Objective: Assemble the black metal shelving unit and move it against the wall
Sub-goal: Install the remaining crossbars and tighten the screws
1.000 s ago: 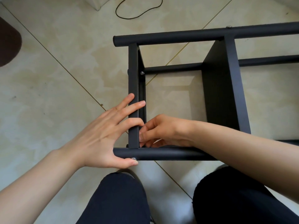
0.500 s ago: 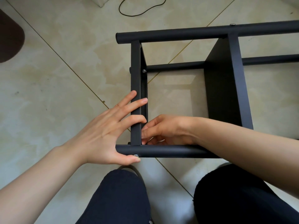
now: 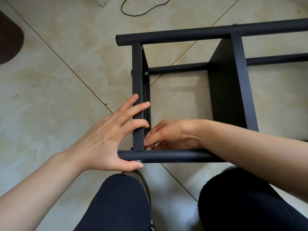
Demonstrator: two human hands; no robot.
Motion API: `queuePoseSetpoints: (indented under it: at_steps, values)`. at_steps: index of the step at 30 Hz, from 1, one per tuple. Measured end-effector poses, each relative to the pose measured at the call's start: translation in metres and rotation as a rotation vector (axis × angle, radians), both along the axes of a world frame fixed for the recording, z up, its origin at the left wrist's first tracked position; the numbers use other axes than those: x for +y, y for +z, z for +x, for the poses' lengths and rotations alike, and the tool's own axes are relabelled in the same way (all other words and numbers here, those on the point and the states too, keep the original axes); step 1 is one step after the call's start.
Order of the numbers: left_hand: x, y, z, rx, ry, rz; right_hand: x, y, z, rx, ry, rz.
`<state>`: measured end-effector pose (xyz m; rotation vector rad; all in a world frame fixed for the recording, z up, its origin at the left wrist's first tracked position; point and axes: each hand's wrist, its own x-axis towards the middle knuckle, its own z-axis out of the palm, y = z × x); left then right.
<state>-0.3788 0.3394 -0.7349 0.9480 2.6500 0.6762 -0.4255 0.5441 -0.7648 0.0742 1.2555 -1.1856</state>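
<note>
Both hands work at the shelf (image 3: 231,90) corner: my left hand (image 3: 106,139) spreads straight fingers over its crossbar (image 3: 138,80), my right hand (image 3: 170,135) pinches something hidden inside.

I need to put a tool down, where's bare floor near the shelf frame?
Bare tile lies left of the shelving frame, between the dark mat and the left hand. The near corner is crowded: the left hand braces the crossbar, the right hand works inside.

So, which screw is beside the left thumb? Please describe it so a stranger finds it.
Start at the black shelving frame lying on the tiled floor. Follow its nearest round tube towards its left end. The small silver screw head sits on that tube's near side, beside the left hand's thumb tip.
</note>
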Motion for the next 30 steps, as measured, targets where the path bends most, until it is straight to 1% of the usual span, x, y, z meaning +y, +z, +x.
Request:
queuePoseSetpoints:
  at_steps: [8, 14, 20, 26, 30]
  values:
    - [-0.0002, -0.0017, -0.0012, -0.01, -0.001, 0.004, -0.0002, -0.0034, -0.0012, -0.059, -0.01, -0.044]
    - [-0.0006, -0.0019, -0.001, -0.018, -0.002, 0.007, -0.0029, -0.0032, -0.0007, -0.062, 0.032, -0.029]
    - [0.0002, -0.0028, -0.0006, -0.009, -0.004, 0.007, -0.0001, -0.0017, -0.0038, -0.118, 0.042, -0.033]
    - [0.0, -0.0028, -0.0002, -0.012, -0.002, 0.016, -0.0035, -0.003, 0.0007, -0.059, 0.035, -0.024]
    - [0.0002, -0.0026, 0.0001, -0.017, -0.004, 0.015, -0.0036, -0.0027, 0.001, -0.069, 0.035, -0.044]
